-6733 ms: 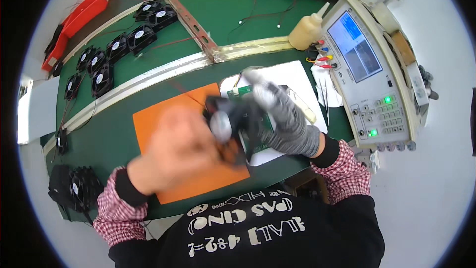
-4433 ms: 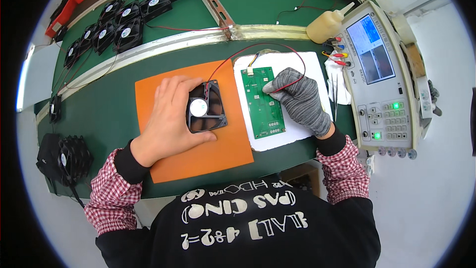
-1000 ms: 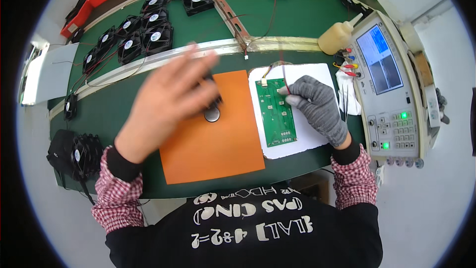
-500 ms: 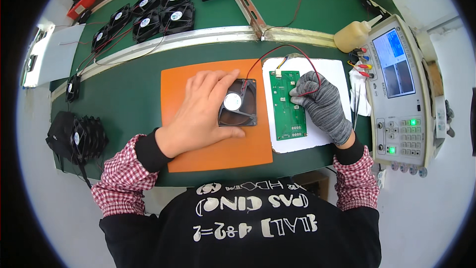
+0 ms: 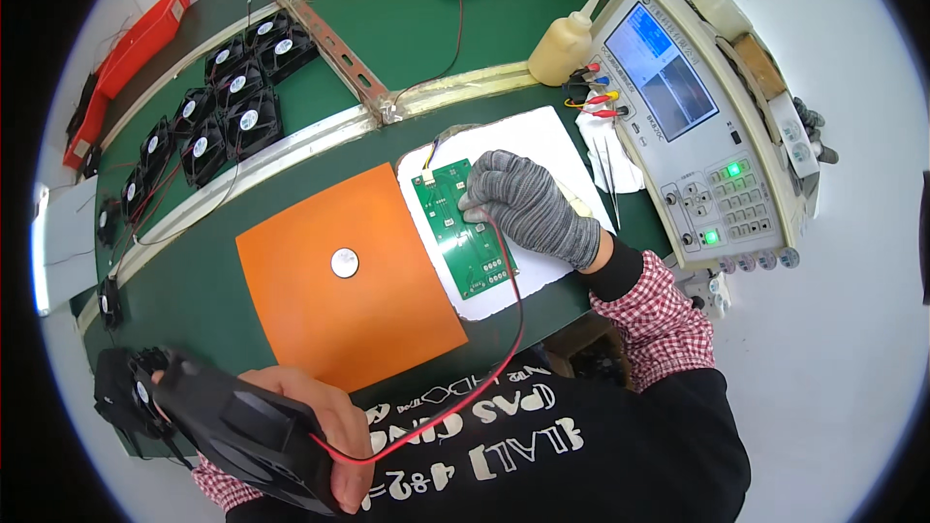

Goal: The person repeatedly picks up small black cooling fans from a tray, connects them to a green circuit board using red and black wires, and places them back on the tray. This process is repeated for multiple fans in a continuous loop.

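My left hand [image 5: 325, 426], bare, grips a black cooling fan [image 5: 254, 431] by its frame, lifted and tilted at the lower left in front of my chest. From the fan a red and black cable [image 5: 518, 329] loops across to my right hand [image 5: 531, 208], which wears a grey striped glove. Its fingers pinch the cable's end over the green circuit board [image 5: 457, 257]; the tip itself is hidden. The board lies on a white pad [image 5: 494, 305]. On the orange mat [image 5: 320, 320] lies a small white disc with a dark rim [image 5: 345, 262].
Several black fans [image 5: 237, 87] sit behind the metal rail at the back left; more are stacked [image 5: 121, 392] at the left edge. To the right stand a tester with a lit screen [image 5: 668, 77], a pale squeeze bottle [image 5: 562, 50] and tweezers [image 5: 610, 179] on white tissue.
My left hand has lifted the fan off the orange mat and brought it toward my body at the lower left. The white disc now shows on the mat. The view has turned.
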`<state>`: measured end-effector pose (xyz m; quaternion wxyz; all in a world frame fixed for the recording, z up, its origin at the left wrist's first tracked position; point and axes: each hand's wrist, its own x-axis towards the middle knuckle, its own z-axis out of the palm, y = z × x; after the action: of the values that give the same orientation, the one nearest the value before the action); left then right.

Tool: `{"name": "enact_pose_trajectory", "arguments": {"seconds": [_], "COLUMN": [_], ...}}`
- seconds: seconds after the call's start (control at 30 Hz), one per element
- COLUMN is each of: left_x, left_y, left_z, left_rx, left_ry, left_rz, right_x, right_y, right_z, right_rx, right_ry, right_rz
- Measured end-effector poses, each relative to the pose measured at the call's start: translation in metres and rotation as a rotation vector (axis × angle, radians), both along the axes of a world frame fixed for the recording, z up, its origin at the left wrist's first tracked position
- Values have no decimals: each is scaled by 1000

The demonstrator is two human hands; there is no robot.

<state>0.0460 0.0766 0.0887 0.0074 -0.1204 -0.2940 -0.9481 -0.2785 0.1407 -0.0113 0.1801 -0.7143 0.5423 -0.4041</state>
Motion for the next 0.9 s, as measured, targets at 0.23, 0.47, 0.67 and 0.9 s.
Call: {"name": "enact_pose_trajectory", "arguments": {"seconds": [0.23, 0.47, 0.67, 0.9], "left_x": [18, -4, -106, -34], "left_y": [37, 17, -102, -189], "left_z": [23, 25, 5, -71], "left_rx": [-2173, -2449, -2280, -2845], "left_ry": [-396, 104, 104, -899], "left_rz": [1467, 1480, 1696, 964], "right_x": [2, 4, 6, 12], "right_y": [1, 0, 6, 9], "right_z": [2, 8, -3, 8], "right_rx": [2, 77, -99, 74], "right_ry": [2, 76, -213, -413], "right_rz": [16, -25, -118, -199]}}
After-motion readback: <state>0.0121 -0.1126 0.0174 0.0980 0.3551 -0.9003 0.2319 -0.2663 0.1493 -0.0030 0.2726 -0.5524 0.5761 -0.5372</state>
